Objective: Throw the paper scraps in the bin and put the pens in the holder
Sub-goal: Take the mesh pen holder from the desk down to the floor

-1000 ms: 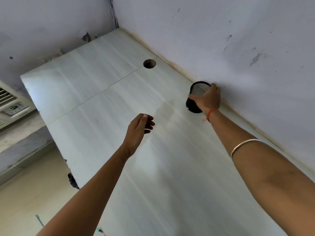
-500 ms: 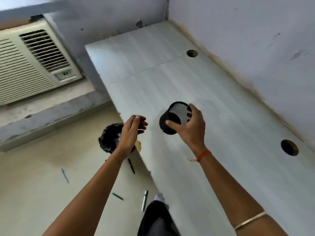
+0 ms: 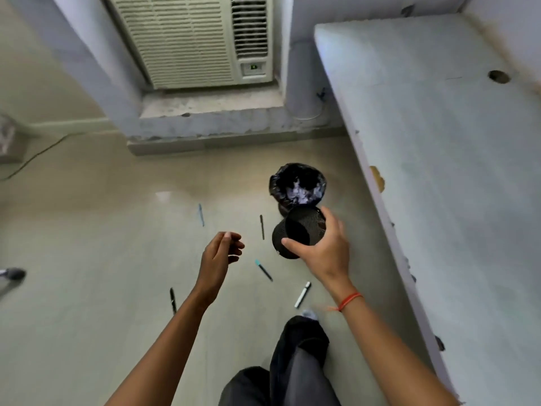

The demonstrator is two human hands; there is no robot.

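My right hand (image 3: 325, 253) grips a black mesh pen holder (image 3: 298, 234), held in the air above the floor with its mouth tilted toward me; nothing shows inside it. My left hand (image 3: 221, 256) hovers to its left with loosely curled fingers, holding nothing. Several pens lie on the floor: a blue pen (image 3: 201, 214), a dark pen (image 3: 262, 227), a teal-capped pen (image 3: 263, 270), a white marker (image 3: 302, 294) and a black pen (image 3: 173, 300). The bin (image 3: 297, 186), lined with a black bag, stands just beyond the holder with white paper scraps inside.
A pale desk (image 3: 439, 171) runs along the right, its edge close to my right arm. A window air conditioner (image 3: 193, 39) sits in the wall ahead above a concrete ledge (image 3: 228, 124). My dark-trousered leg (image 3: 298, 358) is below.
My right hand lifted the holder from the desk's back wall and carried it off the desk to above the floor. The view swung left and down, bringing the bin and floor pens into sight.
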